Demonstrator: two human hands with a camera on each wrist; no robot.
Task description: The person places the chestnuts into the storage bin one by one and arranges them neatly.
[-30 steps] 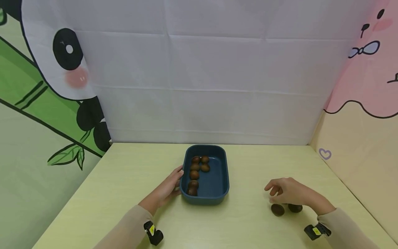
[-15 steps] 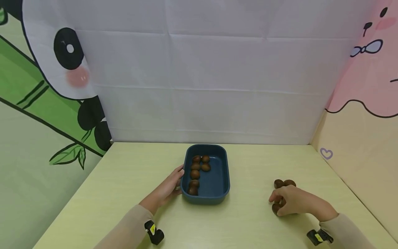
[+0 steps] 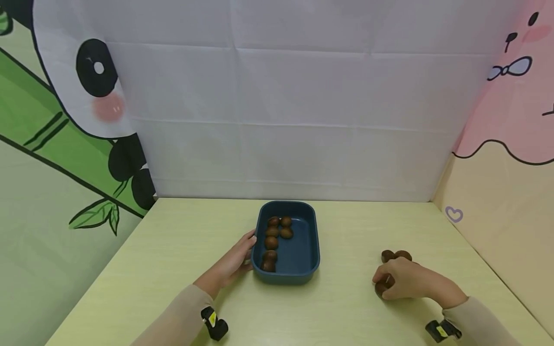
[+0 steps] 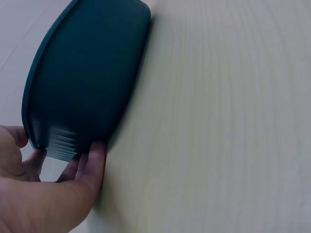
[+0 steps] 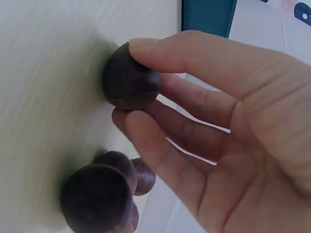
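Note:
My left hand (image 3: 231, 263) grips the left side of a dark blue rectangular container (image 3: 300, 250), its fingers bent against the outer wall in the left wrist view. Inside lie several brown chestnuts (image 3: 271, 242), mostly in a line along the left wall. To the right of the container, my right hand (image 3: 407, 278) pinches one chestnut (image 5: 130, 80) between thumb and fingertips, close over the table. Two loose chestnuts (image 3: 403, 254) lie just beyond that hand. A further chestnut (image 5: 97, 199) shows large in the right wrist view; the hand hides it in the head view.
The pale wooden table (image 3: 190, 221) ends at a white cloth backdrop (image 3: 281, 105). Cartoon-printed panels (image 3: 510, 192) stand along the sides. Each wrist carries a small black camera (image 3: 215, 324).
My right hand has come down and nearer, uncovering the two far chestnuts, and has taken hold of a near one, shifting it slightly left. The left hand and container have stayed put.

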